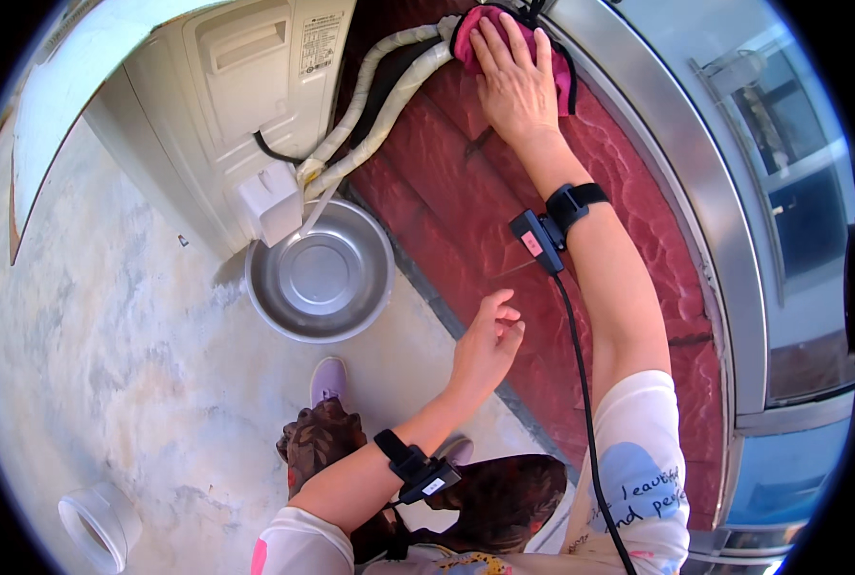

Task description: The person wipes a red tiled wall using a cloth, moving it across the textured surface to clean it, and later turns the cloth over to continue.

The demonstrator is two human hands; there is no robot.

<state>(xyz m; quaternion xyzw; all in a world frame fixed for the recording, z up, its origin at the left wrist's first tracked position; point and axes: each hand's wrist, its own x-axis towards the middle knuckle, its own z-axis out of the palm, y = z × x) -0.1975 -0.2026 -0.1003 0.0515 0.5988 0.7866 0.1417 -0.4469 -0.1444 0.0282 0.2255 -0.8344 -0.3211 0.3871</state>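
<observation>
My right hand (513, 81) lies flat on a pink cloth (563, 81), pressing it against the red textured wall (466, 192) near the top of the view. Taped white hoses (389, 115) end right beside the cloth. My left hand (488, 345) hangs in the air lower down, fingers loosely apart, holding nothing, close to the wall's base. Both wrists carry black strapped devices, and a black cable runs down from the right one.
A white appliance unit (245, 86) stands at the upper left with a steel bowl (320, 271) on the concrete floor below its drain hose. A white pipe end (97, 525) lies at the lower left. A metal-framed window (734, 192) runs along the right.
</observation>
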